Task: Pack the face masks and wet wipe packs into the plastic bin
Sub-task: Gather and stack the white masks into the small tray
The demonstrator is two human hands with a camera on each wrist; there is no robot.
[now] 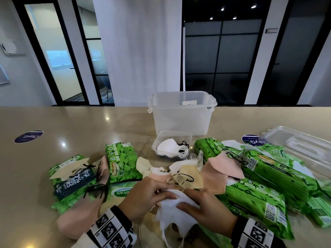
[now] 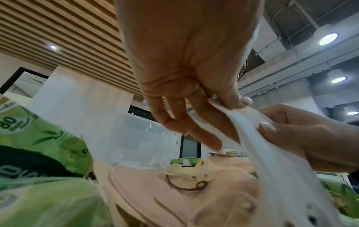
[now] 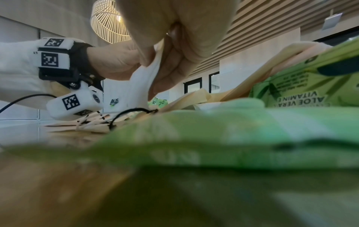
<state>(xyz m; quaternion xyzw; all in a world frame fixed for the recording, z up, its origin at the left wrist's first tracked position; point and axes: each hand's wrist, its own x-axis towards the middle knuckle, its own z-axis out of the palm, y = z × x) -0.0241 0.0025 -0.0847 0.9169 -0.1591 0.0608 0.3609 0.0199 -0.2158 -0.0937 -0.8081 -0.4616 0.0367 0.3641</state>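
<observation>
Both hands hold one white face mask (image 1: 176,214) near the table's front edge. My left hand (image 1: 148,195) pinches its upper edge between thumb and fingers. My right hand (image 1: 200,204) grips the other side, thumb on top. In the left wrist view the white mask (image 2: 258,142) stretches between the two hands. Pink and beige masks (image 1: 188,173) lie piled just beyond the hands. Green wet wipe packs (image 1: 121,161) lie left and right. The clear plastic bin (image 1: 182,113) stands open at the table's far side, apart from the hands.
A small clear tub (image 1: 171,144) with white masks stands in front of the bin. A clear lid (image 1: 302,149) lies at the far right. Round dark stickers (image 1: 28,136) mark the beige table. More wipe packs (image 1: 254,201) crowd the right side.
</observation>
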